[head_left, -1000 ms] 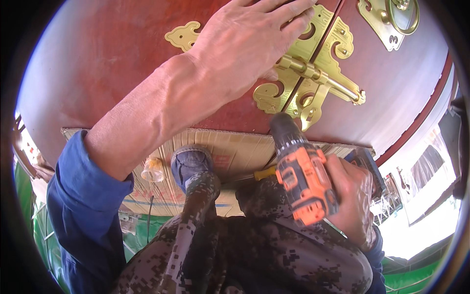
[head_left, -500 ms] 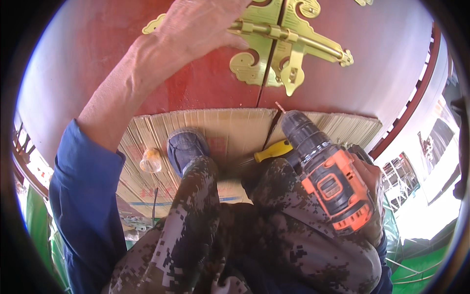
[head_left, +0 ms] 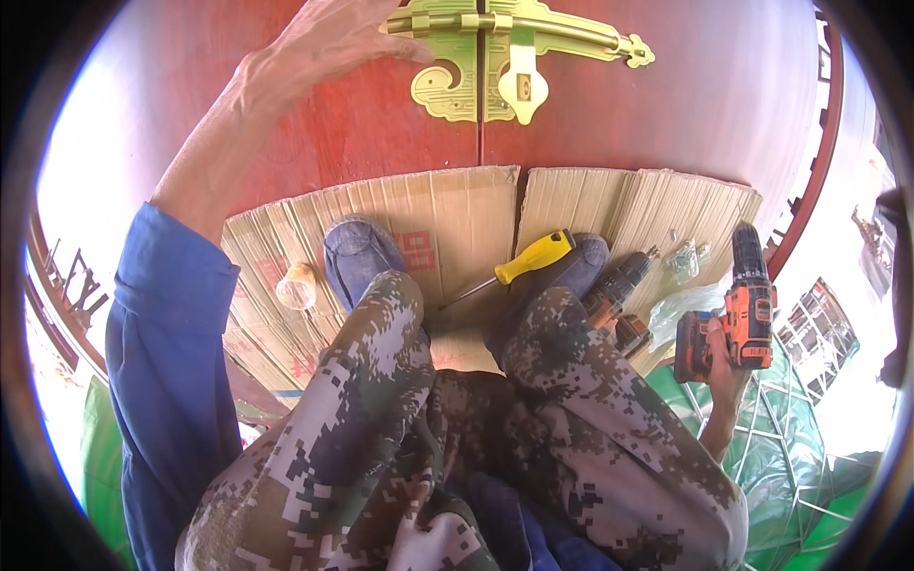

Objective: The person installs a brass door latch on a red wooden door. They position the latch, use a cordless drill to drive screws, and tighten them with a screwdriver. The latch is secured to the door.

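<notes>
Left hand (head_left: 328, 43) lies open and flat on the red door (head_left: 381, 124), just left of the brass hasp latch (head_left: 495, 57). Latch appears mounted. Well below-right of it, right hand (head_left: 719, 357) grips the orange cordless drill (head_left: 747, 305), lowered over the cardboard (head_left: 457, 205); fastening looks largely done.

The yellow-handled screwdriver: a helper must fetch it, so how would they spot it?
Below the red door, flattened cardboard covers the floor. The screwdriver lies there between the person's two shoes. Its bright yellow handle sets it apart from the orange-and-black drills to the right.
</notes>
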A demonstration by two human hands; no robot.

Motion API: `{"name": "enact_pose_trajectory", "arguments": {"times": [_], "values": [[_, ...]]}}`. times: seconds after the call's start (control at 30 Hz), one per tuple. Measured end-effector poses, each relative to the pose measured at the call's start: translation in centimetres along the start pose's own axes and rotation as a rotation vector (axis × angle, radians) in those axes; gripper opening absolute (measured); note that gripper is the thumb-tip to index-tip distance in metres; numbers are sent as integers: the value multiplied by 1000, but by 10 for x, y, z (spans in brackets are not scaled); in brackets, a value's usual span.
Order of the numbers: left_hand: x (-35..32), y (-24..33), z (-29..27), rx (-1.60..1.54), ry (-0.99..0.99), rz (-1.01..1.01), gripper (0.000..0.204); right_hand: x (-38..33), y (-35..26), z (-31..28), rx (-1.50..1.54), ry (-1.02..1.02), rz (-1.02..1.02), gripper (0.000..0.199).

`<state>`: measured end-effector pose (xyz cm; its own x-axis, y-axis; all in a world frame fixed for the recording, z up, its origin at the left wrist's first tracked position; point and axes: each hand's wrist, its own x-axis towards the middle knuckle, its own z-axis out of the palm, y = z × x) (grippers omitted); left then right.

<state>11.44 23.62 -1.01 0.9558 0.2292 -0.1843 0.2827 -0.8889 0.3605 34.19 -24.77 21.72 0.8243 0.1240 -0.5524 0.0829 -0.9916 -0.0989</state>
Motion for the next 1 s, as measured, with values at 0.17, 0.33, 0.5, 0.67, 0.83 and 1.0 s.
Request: {"name": "enact_pose_trajectory", "arguments": {"times": [0.17, 0.33, 0.5, 0.67, 0.83, 1.0], "values": [[6, -7, -5, -183, -25, -11, 101, 18, 121, 5, 165, 110, 12, 31], [-24, -15, -9, -420, 123, -170, 83, 44, 182, 28, 27, 283, 26, 32], [-82, 8, 16, -362, 212, -240, 63, 70, 203, 42, -222, 406, 184, 46], [-132, 88, 14, -573, -43, -346, 50, 104, 244, 120, -304, 500, 131, 59], [-129, 137, 25, -698, -152, -224, 45, 104, 248, 139, -246, 502, 115, 64], [-129, 149, 35, -589, -88, -133, 44, 95, 221, 114, -345, 200, 97, 64]]}}
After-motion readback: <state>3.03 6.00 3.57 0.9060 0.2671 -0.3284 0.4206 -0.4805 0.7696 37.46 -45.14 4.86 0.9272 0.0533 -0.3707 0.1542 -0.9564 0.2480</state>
